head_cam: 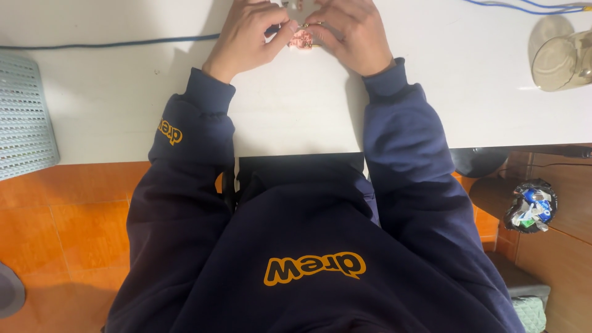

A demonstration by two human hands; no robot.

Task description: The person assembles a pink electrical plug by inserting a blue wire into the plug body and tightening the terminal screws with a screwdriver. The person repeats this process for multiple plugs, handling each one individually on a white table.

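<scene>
Both my hands meet at the top middle of the white table (296, 123). My left hand (250, 34) and my right hand (351, 34) pinch a small pinkish flat piece (302, 40) between their fingertips. The piece lies just above the table surface and is mostly covered by my fingers. A small pale part shows at the top edge between the hands, cut off by the frame. My arms are in dark blue sleeves.
A blue cable (123, 44) runs across the table at the left, more cables (524, 7) at the top right. A clear glass mug (561, 58) stands at the right. A grey perforated tray (24, 117) lies at the left edge. A bin with rubbish (530, 206) sits below right.
</scene>
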